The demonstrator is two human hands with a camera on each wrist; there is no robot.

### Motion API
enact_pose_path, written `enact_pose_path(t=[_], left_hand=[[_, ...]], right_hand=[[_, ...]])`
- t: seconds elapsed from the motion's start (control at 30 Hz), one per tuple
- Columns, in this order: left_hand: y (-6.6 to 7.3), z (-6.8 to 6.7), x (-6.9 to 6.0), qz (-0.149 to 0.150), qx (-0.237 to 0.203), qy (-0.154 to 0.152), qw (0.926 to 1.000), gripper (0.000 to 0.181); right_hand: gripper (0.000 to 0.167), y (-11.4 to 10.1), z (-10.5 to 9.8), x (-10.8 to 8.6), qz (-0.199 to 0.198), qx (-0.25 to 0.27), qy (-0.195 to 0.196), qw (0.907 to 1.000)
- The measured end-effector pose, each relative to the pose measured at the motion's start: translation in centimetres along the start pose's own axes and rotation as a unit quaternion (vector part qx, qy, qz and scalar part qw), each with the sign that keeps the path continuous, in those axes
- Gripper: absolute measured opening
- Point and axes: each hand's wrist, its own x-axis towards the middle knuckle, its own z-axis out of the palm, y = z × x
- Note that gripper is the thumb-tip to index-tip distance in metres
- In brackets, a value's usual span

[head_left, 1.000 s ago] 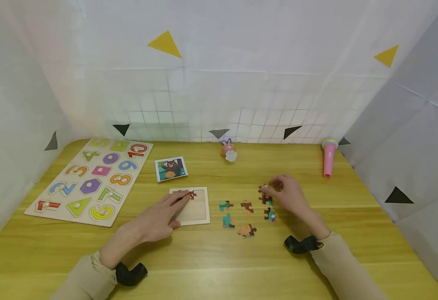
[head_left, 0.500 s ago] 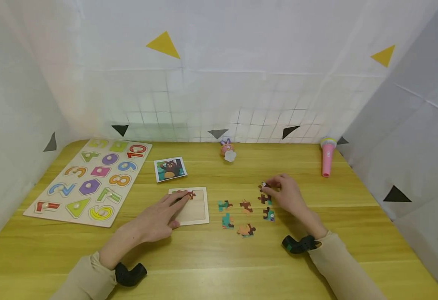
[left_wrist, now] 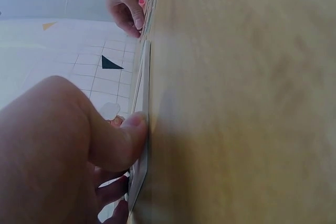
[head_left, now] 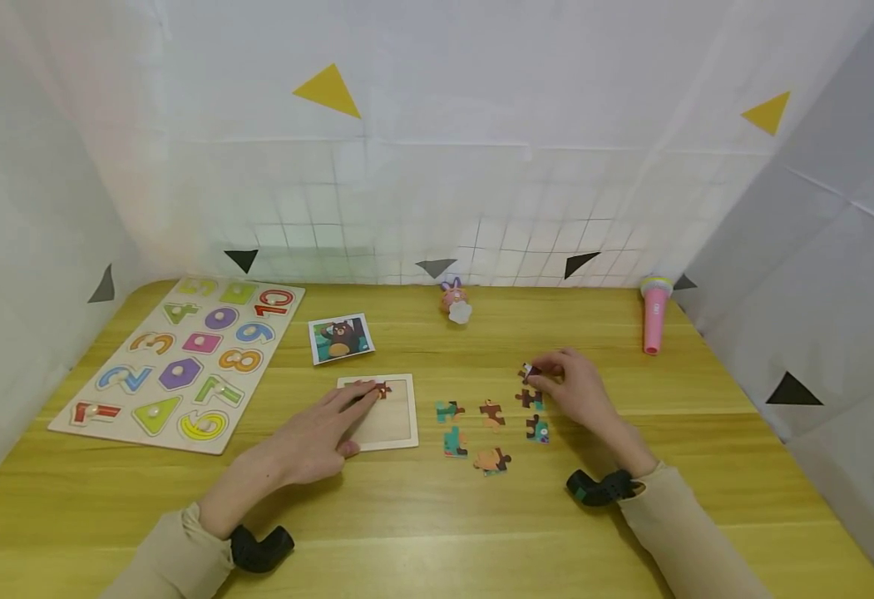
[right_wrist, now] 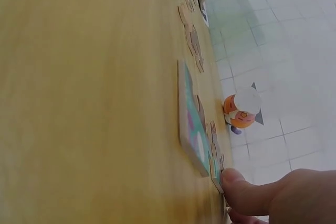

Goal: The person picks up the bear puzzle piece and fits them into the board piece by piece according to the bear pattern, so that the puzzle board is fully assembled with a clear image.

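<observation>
In the head view my left hand (head_left: 309, 437) rests on a square wooden puzzle tray (head_left: 415, 416). Its index finger reaches to a brown puzzle piece (head_left: 383, 390) at the tray's top. In the left wrist view the thumb (left_wrist: 135, 124) presses the tray's near edge; the hand hides the tray's left side. Farther right, my right hand (head_left: 575, 387) pinches a dark puzzle piece (head_left: 529, 372) with white on it, just above a brown bear piece (head_left: 530, 398). Below these lies a teal piece with an eye-like spot (head_left: 537, 428). In the right wrist view the thumb (right_wrist: 231, 181) covers the pinched piece.
More loose pieces lie between the hands, among them an orange belly piece (head_left: 492, 460) and a teal piece (head_left: 455, 442). Behind the tray is a bear picture card (head_left: 341, 338). A number board (head_left: 190, 366) lies left, a bunny figure (head_left: 456, 301) at the back, a pink microphone (head_left: 656, 316) right.
The dark piece in my right fingers has shifted and turned slightly, showing more of its white mark. My right hand has barely moved, and the left hand stays on the tray.
</observation>
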Motion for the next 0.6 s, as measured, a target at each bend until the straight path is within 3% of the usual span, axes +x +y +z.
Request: enact_pose_path(t=[0.6], left_hand=[[0.03,0.00,0.02,-0.003,-0.002,0.001,1.0000,0.071]], right_hand=[[0.021,0.19,0.43,0.23,-0.019,0.001,0.005,0.9998]])
